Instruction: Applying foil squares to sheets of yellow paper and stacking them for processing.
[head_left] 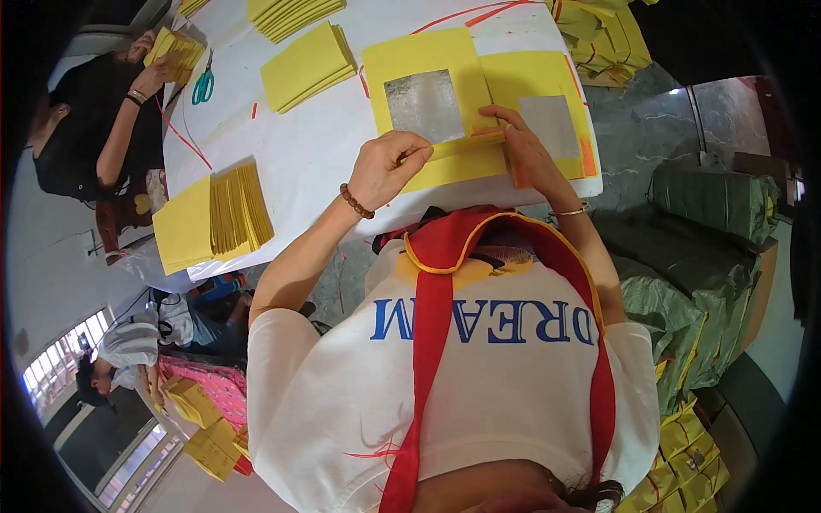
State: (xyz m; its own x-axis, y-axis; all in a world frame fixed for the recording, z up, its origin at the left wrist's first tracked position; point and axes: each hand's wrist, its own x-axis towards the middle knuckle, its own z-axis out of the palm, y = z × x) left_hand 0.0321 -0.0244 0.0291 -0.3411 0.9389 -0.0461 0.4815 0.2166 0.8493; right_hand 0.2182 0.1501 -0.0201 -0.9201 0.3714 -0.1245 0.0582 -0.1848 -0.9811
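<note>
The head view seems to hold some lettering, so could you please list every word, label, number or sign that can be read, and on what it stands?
Shirt: one line of large blue capitals, upside down in the view and crossed by a red strap; legible, but I won't copy it out.
Yellow sheet and its grey panel: no text I can make out.
Yellow bundles: any print is too small to read.
</note>
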